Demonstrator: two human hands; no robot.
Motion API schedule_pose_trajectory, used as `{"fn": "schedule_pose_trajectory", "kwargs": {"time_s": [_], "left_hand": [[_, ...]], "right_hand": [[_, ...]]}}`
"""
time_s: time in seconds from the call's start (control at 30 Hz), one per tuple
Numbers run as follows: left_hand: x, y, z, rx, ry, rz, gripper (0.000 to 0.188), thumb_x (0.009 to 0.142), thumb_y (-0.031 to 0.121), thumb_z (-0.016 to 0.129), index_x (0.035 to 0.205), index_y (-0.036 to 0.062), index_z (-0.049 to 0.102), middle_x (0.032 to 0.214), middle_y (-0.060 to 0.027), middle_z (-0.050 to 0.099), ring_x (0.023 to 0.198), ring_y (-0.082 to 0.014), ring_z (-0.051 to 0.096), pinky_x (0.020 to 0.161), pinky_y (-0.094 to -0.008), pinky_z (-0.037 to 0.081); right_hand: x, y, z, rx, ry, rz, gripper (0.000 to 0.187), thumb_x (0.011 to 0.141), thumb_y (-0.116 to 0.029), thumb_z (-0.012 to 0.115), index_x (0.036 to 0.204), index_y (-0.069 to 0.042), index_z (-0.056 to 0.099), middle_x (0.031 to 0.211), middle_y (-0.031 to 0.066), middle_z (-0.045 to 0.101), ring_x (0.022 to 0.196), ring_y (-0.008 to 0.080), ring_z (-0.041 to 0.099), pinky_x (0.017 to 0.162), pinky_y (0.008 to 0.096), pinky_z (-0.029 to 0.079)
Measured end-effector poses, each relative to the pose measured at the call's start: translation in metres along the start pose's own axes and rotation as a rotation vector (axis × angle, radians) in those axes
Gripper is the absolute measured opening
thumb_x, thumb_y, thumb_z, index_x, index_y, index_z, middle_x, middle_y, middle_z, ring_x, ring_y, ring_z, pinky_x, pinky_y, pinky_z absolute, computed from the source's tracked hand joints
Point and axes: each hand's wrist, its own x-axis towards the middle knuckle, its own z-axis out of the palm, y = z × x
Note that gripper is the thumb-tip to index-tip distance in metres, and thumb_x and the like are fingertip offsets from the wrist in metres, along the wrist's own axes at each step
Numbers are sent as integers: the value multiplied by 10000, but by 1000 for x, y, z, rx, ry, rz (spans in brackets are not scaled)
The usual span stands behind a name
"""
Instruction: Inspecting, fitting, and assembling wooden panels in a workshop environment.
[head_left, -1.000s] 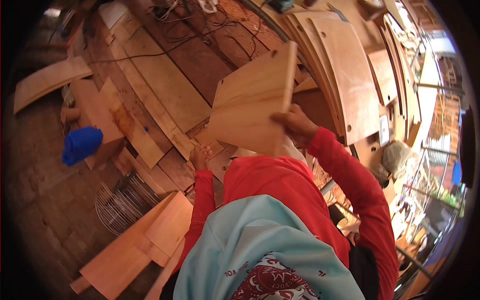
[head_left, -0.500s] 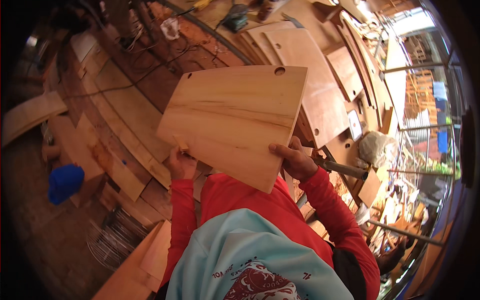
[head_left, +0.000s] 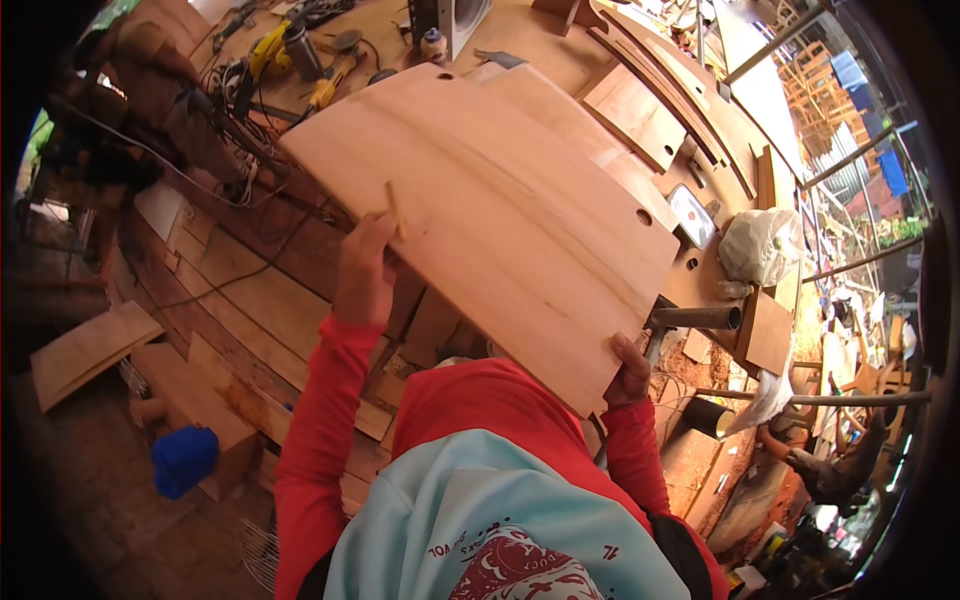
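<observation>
A pale plywood panel point(head_left: 480, 220) with brown grain streaks is held up in front of me. Two round holes lie along its far edge, which bows slightly. My left hand point(head_left: 366, 268) is closed on its near left edge. A small tan strip point(head_left: 393, 205) sticks up between those fingers against the panel's face; whether it is wood or folded sandpaper I cannot make out. My right hand point(head_left: 630, 372) grips the near right corner, thumb on the upper face and the other fingers partly hidden. Beyond the panel, partly covered, other wooden panels point(head_left: 545, 105) lie on the workbench.
Power tools with yellow bodies point(head_left: 268, 52) and cables lie at the far left. A metal pipe point(head_left: 697, 317) juts out by my right hand. A plastic bag point(head_left: 760, 245) rests on the bench. One person point(head_left: 150, 80) is far left, another point(head_left: 835, 465) at right. A blue container point(head_left: 184, 460) stands left.
The panel has turned clockwise, its left end swinging up and away and its right end coming nearer. My left hand has risen with it; my right hand has moved slightly right and down.
</observation>
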Motion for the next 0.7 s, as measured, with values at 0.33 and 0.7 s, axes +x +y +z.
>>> {"fn": "schedule_pose_trajectory", "kwargs": {"time_s": [0.33, 0.7], "left_hand": [[160, -8, 162, 574, -217, -153, 180, 868, 259, 599, 790, 97, 596, 718, 15, 509, 626, -114, 533, 586, -278, 472], [235, -31, 222, 882, -307, -237, 279, 859, 311, 580, 734, 63, 591, 686, -37, 553, 613, -146, 552, 566, -300, 463]], "right_hand": [[46, -21, -14, 444, 107, -183, 497, 910, -175, 632, 1353, -7, 482, 1323, 136, 580, 1239, 295, 543, 1071, 452, 426], [65, -40, -23, 646, 88, -28, 586, 961, -281, 603, 1441, -29, 382, 1381, 134, 537, 1273, 282, 518, 1098, 460, 403]]}}
